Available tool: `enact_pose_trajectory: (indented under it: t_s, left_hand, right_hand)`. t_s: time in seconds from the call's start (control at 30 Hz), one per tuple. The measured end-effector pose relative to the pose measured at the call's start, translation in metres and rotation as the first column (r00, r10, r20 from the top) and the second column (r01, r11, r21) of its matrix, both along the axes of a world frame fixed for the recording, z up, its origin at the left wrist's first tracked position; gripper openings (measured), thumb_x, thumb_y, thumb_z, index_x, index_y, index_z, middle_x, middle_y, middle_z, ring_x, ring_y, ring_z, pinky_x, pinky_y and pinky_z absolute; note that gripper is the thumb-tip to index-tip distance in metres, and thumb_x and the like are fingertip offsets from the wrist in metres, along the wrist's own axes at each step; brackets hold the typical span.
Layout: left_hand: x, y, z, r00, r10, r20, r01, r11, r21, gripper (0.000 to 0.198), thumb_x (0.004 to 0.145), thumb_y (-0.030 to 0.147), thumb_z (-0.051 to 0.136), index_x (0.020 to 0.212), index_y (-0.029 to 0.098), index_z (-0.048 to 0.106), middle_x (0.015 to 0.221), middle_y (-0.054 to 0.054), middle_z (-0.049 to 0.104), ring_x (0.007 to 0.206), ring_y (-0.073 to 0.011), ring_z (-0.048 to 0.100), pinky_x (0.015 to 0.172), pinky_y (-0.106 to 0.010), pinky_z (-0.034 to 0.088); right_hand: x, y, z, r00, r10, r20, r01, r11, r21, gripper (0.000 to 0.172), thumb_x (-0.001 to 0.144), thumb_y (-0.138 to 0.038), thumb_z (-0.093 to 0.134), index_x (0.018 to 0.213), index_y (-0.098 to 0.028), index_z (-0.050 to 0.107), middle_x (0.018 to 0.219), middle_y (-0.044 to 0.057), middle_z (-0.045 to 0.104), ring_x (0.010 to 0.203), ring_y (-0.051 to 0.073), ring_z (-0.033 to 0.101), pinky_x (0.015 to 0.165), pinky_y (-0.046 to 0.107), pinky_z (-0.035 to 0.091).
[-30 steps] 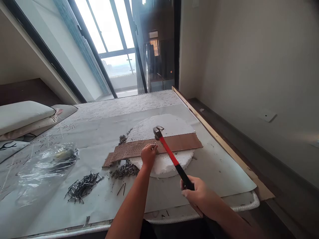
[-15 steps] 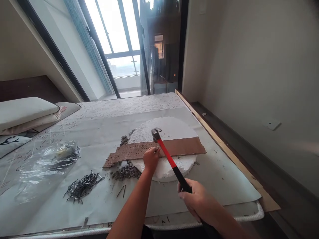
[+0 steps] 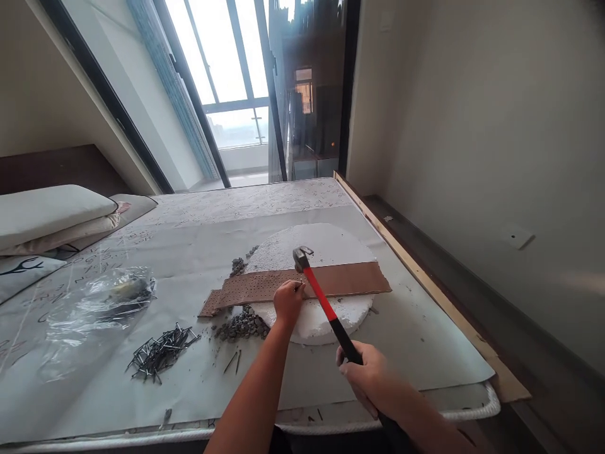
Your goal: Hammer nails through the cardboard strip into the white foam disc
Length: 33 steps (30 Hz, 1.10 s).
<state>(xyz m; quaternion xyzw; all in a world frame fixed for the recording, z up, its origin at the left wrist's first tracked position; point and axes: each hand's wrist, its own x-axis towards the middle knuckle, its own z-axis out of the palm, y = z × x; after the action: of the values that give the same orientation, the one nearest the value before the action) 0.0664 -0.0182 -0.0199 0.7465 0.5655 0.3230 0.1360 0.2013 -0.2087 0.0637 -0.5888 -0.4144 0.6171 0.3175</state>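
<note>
The left hand [image 3: 288, 301] is pinching a nail [image 3: 299, 287] upright on the brown strip [image 3: 352, 279] across the foam disc [image 3: 321, 239], while the right hand [image 3: 371, 378] is gripping the hammer [image 3: 326, 304], its handle slanting up-left, head just above the nail.

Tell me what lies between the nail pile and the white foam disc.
A heap of small dark bits and two stray nails, per the head view.
</note>
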Motion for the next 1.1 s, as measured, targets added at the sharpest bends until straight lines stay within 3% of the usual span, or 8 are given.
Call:
enact_pose_trajectory:
  t_s: [0.07,0.23,0.4,0.6,0.8,1.0,1.1]
  left_hand:
    - [0.0,0.0,-0.001,1.0,0.008,-0.02,-0.008,1.0,-0.004,0.019,0.081,0.024,0.051,0.074,0.02,0.069,0.08,-0.004,0.069,0.078,-0.0164,0.06,0.068,-0.025,0.039]
    - [-0.001,0.0,-0.002,1.0,-0.017,-0.022,0.018,1.0,0.004,0.017,0.081,0.024,0.055,0.075,0.019,0.069,0.08,-0.004,0.069,0.077,-0.0159,0.06,0.069,-0.025,0.039]
    - [-0.002,-0.001,-0.002,0.997,-0.008,-0.073,0.009,1.0,0.018,0.019,0.081,0.026,0.054,0.072,0.019,0.069,0.079,-0.004,0.068,0.076,-0.0156,0.059,0.067,-0.025,0.038]
    - [-0.001,-0.001,-0.002,0.996,-0.022,-0.087,0.023,1.0,0.014,0.019,0.079,0.025,0.054,0.068,0.019,0.067,0.076,-0.004,0.066,0.074,-0.0163,0.059,0.066,-0.026,0.038]
    - [-0.01,0.0,0.001,0.981,-0.065,0.18,0.063,0.998,0.02,0.015,0.073,0.021,0.052,0.077,0.019,0.066,0.074,-0.004,0.062,0.068,-0.0148,0.057,0.063,-0.025,0.04]
    - [-0.018,0.003,0.0,0.854,0.021,0.519,0.009,0.998,-0.056,0.012,0.066,0.02,0.049,0.075,0.019,0.057,0.07,0.0,0.059,0.062,-0.0124,0.054,0.058,-0.023,0.041]
    - [-0.019,0.003,0.0,0.789,0.064,0.611,-0.022,0.997,-0.076,0.013,0.066,0.021,0.045,0.074,0.019,0.055,0.065,0.001,0.056,0.055,-0.0103,0.05,0.052,-0.021,0.038]
  right_hand:
    - [0.0,0.001,-0.002,1.0,-0.001,0.004,0.001,1.0,-0.03,0.007,0.07,-0.015,0.041,0.073,-0.021,0.042,0.029,-0.013,0.026,0.024,0.008,0.025,0.032,0.021,0.018]
    - [0.002,0.0,-0.007,0.995,-0.056,-0.082,0.063,0.995,0.079,0.009,0.069,-0.02,0.041,0.077,-0.021,0.043,0.027,-0.013,0.027,0.024,0.007,0.021,0.032,0.021,0.017]
    - [0.001,0.005,-0.01,0.999,-0.028,-0.04,0.026,0.998,-0.049,0.012,0.062,-0.016,0.04,0.073,-0.023,0.038,0.027,-0.013,0.025,0.024,0.009,0.023,0.029,0.021,0.02]
    - [0.002,0.004,-0.008,0.997,-0.073,-0.019,0.074,0.994,0.075,0.01,0.066,-0.016,0.04,0.074,-0.022,0.04,0.029,-0.013,0.026,0.025,0.008,0.025,0.031,0.02,0.02]
    - [-0.001,0.005,-0.013,0.998,-0.029,0.052,0.032,0.997,-0.066,0.014,0.063,-0.011,0.039,0.066,-0.023,0.035,0.029,-0.012,0.025,0.025,0.009,0.025,0.028,0.021,0.022]
    - [-0.003,0.0,-0.01,0.997,-0.056,0.045,0.05,0.992,0.12,0.012,0.066,-0.011,0.041,0.072,-0.021,0.042,0.036,-0.013,0.027,0.028,0.006,0.027,0.033,0.019,0.022]
    - [-0.007,0.002,-0.011,0.999,-0.014,0.037,0.013,1.0,0.02,0.013,0.066,-0.01,0.038,0.071,-0.022,0.041,0.035,-0.012,0.026,0.027,0.008,0.027,0.033,0.021,0.021]
